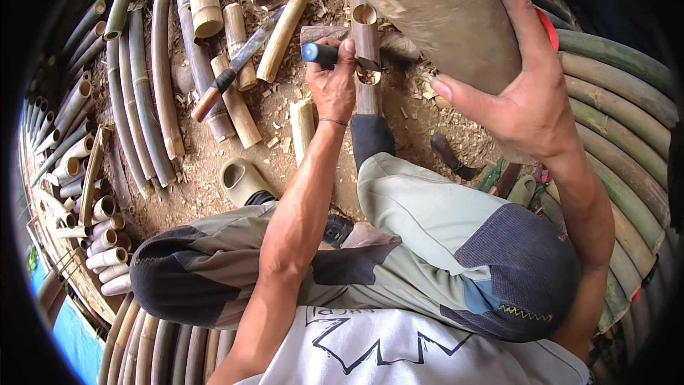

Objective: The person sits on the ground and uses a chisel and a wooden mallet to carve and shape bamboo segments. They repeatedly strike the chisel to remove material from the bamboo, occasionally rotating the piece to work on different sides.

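Observation:
My left hand (331, 89) is closed around the dark, blue-ended handle of a chisel-like tool (320, 54). Its blade reaches right, into the lower of two openings cut in a bamboo pole (366, 37). The pole runs away from my dark-covered lower leg (371, 137). Raised close to the camera, a large brown wooden block (442, 11) is gripped along its right edge by my right hand (531, 110), thumb on the near side and fingers along the far side. The block hides part of the ground behind it and the ends of my right fingers.
A long knife (239, 64) lies across bamboo pieces on the left. Short bamboo tubes (283, 36), chips and an olive clog (246, 180) are on the dirt. A dark curved-handled tool (450, 155) lies right of my leg. Green poles (616, 78) line the right, stacked tubes (107, 239) the left.

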Demonstrator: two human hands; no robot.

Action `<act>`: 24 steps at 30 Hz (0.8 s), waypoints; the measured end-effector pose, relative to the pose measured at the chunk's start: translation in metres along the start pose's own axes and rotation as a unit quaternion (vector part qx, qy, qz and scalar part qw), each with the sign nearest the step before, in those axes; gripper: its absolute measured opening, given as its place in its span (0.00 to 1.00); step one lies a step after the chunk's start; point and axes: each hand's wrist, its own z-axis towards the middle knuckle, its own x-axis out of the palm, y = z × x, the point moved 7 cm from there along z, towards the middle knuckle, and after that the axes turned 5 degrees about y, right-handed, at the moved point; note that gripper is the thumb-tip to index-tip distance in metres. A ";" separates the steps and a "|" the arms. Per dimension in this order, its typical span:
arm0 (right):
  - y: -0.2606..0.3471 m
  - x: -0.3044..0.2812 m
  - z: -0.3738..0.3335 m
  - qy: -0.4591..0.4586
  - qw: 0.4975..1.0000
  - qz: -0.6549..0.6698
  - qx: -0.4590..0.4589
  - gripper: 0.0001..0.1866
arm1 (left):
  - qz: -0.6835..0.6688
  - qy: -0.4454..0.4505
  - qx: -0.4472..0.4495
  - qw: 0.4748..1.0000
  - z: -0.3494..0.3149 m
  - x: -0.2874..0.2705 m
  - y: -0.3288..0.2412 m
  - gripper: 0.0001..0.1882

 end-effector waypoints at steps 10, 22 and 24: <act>0.009 0.021 0.021 0.052 0.932 -0.339 -0.120 0.60 | 0.179 0.084 0.070 0.978 0.013 0.009 0.000 0.08; -0.022 0.032 -0.032 0.049 0.983 -0.175 0.025 0.60 | 0.441 0.203 0.278 0.829 -0.003 0.047 -0.007 0.11; -0.042 0.035 -0.037 0.162 0.948 -0.234 0.140 0.58 | 0.321 0.214 0.136 0.912 0.011 0.046 0.003 0.12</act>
